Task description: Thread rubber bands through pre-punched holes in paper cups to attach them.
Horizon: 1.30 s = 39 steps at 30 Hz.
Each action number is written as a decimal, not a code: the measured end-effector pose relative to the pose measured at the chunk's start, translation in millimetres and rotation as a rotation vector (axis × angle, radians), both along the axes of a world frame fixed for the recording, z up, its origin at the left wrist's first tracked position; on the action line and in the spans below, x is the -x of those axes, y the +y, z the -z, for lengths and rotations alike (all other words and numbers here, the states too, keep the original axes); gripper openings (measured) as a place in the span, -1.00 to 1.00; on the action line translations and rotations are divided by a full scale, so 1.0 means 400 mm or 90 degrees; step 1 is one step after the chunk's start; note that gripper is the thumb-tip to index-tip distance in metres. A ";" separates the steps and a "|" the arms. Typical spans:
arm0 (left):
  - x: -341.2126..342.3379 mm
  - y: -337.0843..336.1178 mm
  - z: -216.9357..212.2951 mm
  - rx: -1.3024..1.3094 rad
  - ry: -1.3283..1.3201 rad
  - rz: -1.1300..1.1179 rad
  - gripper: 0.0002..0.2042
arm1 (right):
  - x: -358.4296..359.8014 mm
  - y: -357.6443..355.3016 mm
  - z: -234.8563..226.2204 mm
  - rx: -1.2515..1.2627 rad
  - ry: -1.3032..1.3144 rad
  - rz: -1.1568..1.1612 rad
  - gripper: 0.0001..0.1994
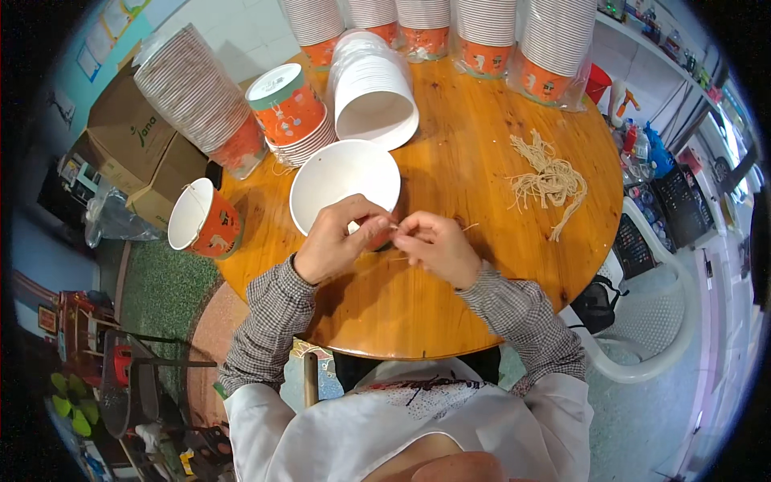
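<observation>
A large paper bucket (341,171), white inside, lies tipped on the table with its mouth facing me. My left hand (337,238) is closed in a pinch at the bucket's near right rim, thumb and forefinger on a thin piece of twine (472,226). Close beside it, my right hand (440,247) pinches the same twine, and a loose end sticks out past the knuckles. The fingertips almost meet, so the twine between them is mostly hidden. To the right lies a loose bundle of beige twine (550,181).
An orange paper bucket with a twine handle (205,218) stands at the table's left edge. Behind are a short bucket stack (287,108), a wrapped stack on its side (373,96) and several tall wrapped stacks (554,48). A cardboard box (136,132) is left; a white chair (654,313), right.
</observation>
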<state>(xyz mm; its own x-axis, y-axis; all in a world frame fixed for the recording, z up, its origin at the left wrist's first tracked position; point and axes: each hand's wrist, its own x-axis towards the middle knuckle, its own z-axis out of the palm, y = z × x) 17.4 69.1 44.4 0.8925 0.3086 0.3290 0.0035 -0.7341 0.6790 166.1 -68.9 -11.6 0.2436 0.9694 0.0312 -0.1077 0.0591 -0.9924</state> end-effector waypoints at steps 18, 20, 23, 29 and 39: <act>-0.014 0.044 0.010 0.254 -0.011 -0.026 -0.86 | -0.038 -0.077 -0.156 -0.212 -0.697 0.216 -0.91; -0.016 0.036 0.006 0.232 -0.010 -0.024 -0.86 | -0.036 -0.030 -0.163 -0.278 -0.678 0.195 -0.92; -0.027 0.030 0.004 0.254 0.009 0.019 -0.84 | -0.055 0.034 -0.140 -0.313 -0.652 0.239 -0.93; -0.034 0.018 0.006 0.297 0.027 0.037 -0.79 | -0.060 0.059 -0.096 -0.226 -0.517 0.208 -0.93; -0.035 0.026 0.010 0.424 0.015 0.033 -0.82 | -0.058 0.002 -0.056 -0.236 -0.177 0.163 -0.84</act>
<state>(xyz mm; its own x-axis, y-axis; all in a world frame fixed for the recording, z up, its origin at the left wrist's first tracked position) 31.5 79.6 40.6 0.9165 0.3950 0.0630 0.0004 -0.1583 0.9874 189.4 -68.1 10.7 0.4047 0.7912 0.4584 0.2208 0.4019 -0.8886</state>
